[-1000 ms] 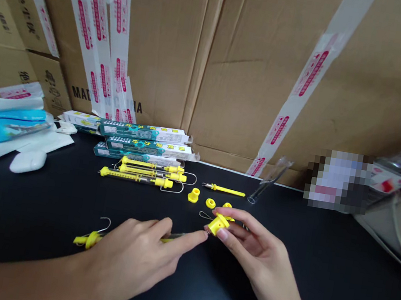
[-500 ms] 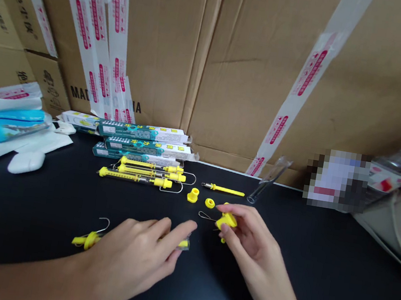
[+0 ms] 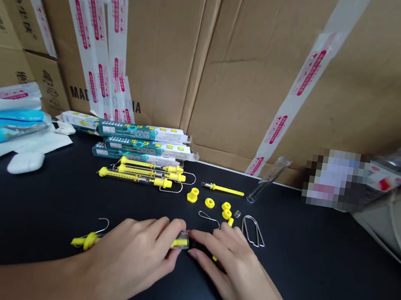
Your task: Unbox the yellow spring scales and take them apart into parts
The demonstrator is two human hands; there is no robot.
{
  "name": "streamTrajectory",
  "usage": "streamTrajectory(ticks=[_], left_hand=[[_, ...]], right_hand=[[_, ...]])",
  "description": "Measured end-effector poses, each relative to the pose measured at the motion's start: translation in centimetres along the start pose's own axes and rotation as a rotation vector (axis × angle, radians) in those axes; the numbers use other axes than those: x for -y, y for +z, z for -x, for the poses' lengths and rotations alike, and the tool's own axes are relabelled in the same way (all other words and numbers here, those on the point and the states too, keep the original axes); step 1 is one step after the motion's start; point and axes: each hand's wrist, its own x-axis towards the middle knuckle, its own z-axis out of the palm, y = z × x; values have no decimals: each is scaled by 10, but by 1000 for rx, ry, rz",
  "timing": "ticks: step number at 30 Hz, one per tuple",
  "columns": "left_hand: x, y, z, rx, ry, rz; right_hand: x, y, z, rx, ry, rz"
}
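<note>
carefully: left hand (image 3: pixel 125 260) pinches the clear tube (image 3: pixel 181 241), right hand (image 3: pixel 238 272) lies spread beside it; a slip could scatter the small yellow collars (image 3: pixel 226 214).

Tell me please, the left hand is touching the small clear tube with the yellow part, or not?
Touching. The head view shows the left hand closed on the clear tube, whose end sticks out of the grip.
</note>
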Motion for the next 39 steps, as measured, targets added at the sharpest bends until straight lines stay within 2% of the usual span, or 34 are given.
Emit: streamTrajectory(ticks=[4,9,12,16,19,23,28,32,39], left_hand=[[0,0,0,20,4,11],[0,-2,1,36,1,14],[-1,-5,0,65,-7,21],[-2,-8,-2,103,-15,24],[-2,-9,-2,100,-16,19],[-3,-9,-3,121,-18,20],[-2,-9,-3,124,-19,20],[-1,-8,-2,119,-17,24],[-2,-8,-3,118,-13,10]], right_hand=[[-3,2,1,-6,-12,-22],[-4,-4,-1,-77,70,-145],[-10,-18,-6,-193,202,-122],[-35,-43,-11,-324,418,-75],[-55,-56,-10,-328,467,-2],[-65,-63,-8,-246,434,123],[-60,-62,-9,-202,376,108],[-61,-57,-7,-101,361,77],[-66,-48,-3,-31,175,101]])
